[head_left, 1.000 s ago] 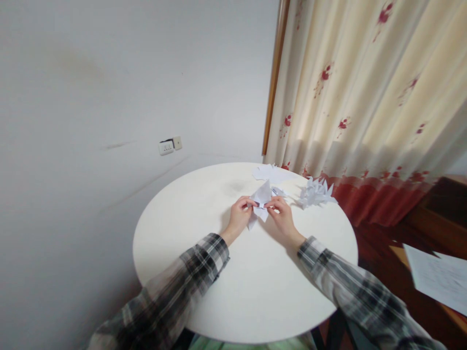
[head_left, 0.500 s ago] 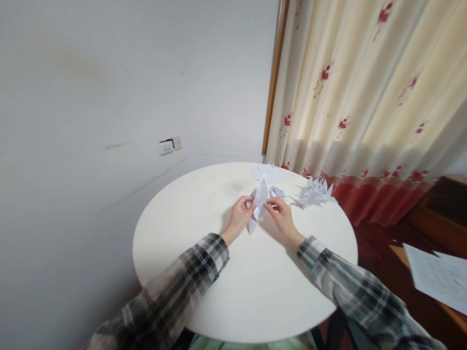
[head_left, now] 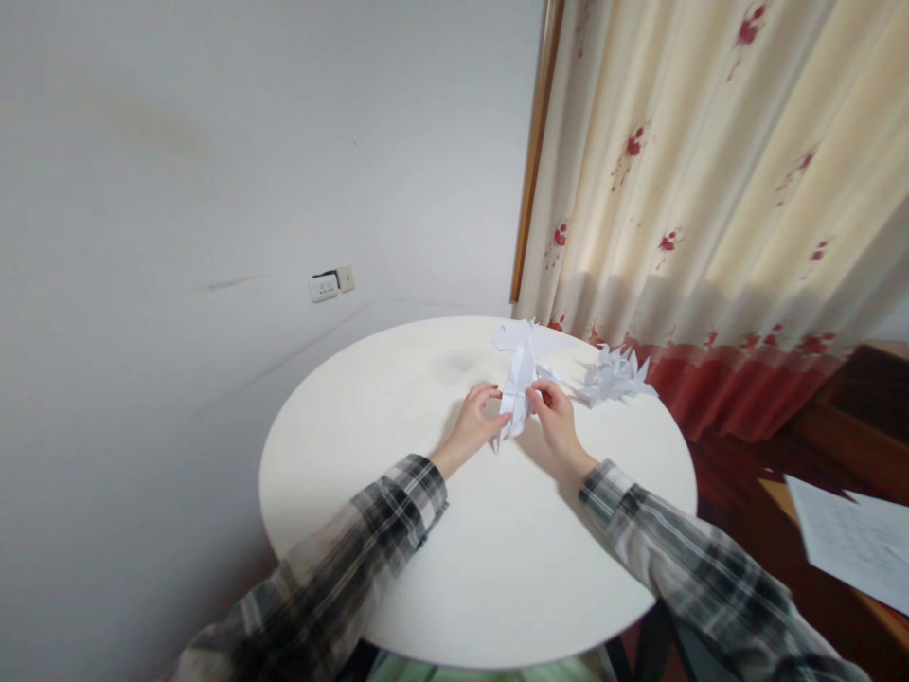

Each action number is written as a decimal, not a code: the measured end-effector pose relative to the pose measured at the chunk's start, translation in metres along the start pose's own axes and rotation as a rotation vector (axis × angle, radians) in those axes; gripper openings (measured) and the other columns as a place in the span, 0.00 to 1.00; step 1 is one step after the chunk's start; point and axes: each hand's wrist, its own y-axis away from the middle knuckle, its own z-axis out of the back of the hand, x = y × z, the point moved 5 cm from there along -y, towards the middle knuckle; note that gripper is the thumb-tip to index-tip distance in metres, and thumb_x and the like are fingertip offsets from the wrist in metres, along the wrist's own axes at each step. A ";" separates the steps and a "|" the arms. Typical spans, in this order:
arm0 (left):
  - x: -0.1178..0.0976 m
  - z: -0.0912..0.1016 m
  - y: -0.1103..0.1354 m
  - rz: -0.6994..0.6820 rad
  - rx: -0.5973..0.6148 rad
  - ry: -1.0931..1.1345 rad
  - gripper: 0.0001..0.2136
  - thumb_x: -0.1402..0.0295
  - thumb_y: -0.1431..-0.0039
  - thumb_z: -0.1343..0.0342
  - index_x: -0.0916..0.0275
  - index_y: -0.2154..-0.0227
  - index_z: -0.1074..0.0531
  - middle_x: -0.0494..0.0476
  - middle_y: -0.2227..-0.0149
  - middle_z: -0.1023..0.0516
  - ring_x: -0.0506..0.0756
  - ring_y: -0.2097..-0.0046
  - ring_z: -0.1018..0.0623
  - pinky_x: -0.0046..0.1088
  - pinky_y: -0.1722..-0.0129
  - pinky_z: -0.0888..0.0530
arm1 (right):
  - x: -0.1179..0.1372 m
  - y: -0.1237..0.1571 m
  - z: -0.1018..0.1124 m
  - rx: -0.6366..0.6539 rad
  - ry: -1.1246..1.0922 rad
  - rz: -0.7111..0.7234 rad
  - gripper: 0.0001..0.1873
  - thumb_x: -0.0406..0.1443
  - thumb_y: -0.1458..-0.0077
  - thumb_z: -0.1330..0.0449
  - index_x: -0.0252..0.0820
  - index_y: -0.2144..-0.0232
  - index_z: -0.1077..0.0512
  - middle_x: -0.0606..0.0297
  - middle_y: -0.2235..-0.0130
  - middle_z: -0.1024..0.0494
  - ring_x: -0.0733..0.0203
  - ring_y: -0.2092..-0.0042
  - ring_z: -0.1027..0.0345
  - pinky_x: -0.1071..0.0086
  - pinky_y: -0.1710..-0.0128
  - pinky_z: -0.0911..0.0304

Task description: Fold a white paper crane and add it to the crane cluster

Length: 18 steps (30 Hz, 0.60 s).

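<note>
A narrow folded piece of white paper point(head_left: 518, 384) stands upright between my two hands above the round white table point(head_left: 398, 530). My left hand point(head_left: 477, 420) pinches its lower left edge with thumb and forefinger. My right hand point(head_left: 555, 420) grips its right side, fingers curled around the fold. Both arms wear plaid sleeves.
A pile of folded white paper shapes point(head_left: 612, 375) lies right of my hands. Flat white sheets point(head_left: 529, 334) lie at the table's far edge. A floral curtain point(head_left: 710, 189) hangs behind. A wall socket point(head_left: 330, 282) is on the left wall. A printed sheet point(head_left: 852, 545) lies on a wooden surface at right.
The paper went from a wide, open triangular shape to a narrow upright fold. Both hands closed in on it, and my right hand shifted slightly right.
</note>
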 end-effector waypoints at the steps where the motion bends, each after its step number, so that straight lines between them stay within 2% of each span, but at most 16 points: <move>1: -0.001 0.000 0.000 -0.004 -0.003 -0.001 0.14 0.74 0.63 0.38 0.62 0.68 0.28 0.59 0.57 0.30 0.57 0.53 0.31 0.33 0.54 0.34 | 0.000 0.000 0.001 -0.007 -0.003 0.000 0.13 0.44 0.52 0.43 0.41 0.69 0.31 0.63 0.70 0.29 0.62 0.71 0.38 0.69 0.72 0.39; 3: -0.001 -0.002 0.001 0.013 0.005 0.022 0.16 0.75 0.62 0.38 0.62 0.66 0.30 0.58 0.59 0.28 0.55 0.56 0.29 0.32 0.56 0.33 | 0.002 0.000 0.001 -0.021 -0.013 -0.005 0.13 0.45 0.52 0.43 0.41 0.69 0.31 0.64 0.71 0.30 0.63 0.72 0.39 0.69 0.73 0.40; 7: 0.002 -0.006 0.001 0.113 0.048 0.165 0.12 0.72 0.56 0.40 0.63 0.66 0.31 0.56 0.66 0.25 0.52 0.65 0.26 0.29 0.62 0.30 | 0.005 0.000 0.002 -0.038 -0.032 -0.025 0.14 0.45 0.53 0.44 0.41 0.69 0.32 0.66 0.73 0.30 0.64 0.75 0.39 0.70 0.76 0.40; 11: 0.005 -0.007 0.000 0.157 0.060 0.285 0.08 0.71 0.53 0.42 0.63 0.68 0.33 0.54 0.70 0.25 0.51 0.67 0.25 0.28 0.63 0.30 | 0.007 0.001 0.002 -0.064 -0.055 -0.043 0.14 0.45 0.54 0.43 0.41 0.69 0.32 0.67 0.74 0.30 0.65 0.76 0.39 0.70 0.76 0.39; 15: 0.008 -0.004 -0.001 0.128 -0.007 0.261 0.06 0.71 0.53 0.43 0.62 0.73 0.36 0.49 0.75 0.28 0.50 0.70 0.26 0.25 0.68 0.32 | 0.009 0.002 0.002 -0.063 -0.058 -0.041 0.13 0.44 0.53 0.43 0.41 0.69 0.32 0.68 0.75 0.30 0.66 0.76 0.40 0.70 0.76 0.39; 18: 0.004 -0.005 0.000 0.091 0.024 0.208 0.03 0.71 0.52 0.45 0.62 0.75 0.34 0.49 0.75 0.30 0.49 0.70 0.28 0.24 0.67 0.33 | 0.008 0.001 0.002 -0.061 -0.049 -0.047 0.13 0.44 0.53 0.43 0.41 0.69 0.33 0.68 0.75 0.30 0.65 0.76 0.39 0.70 0.76 0.39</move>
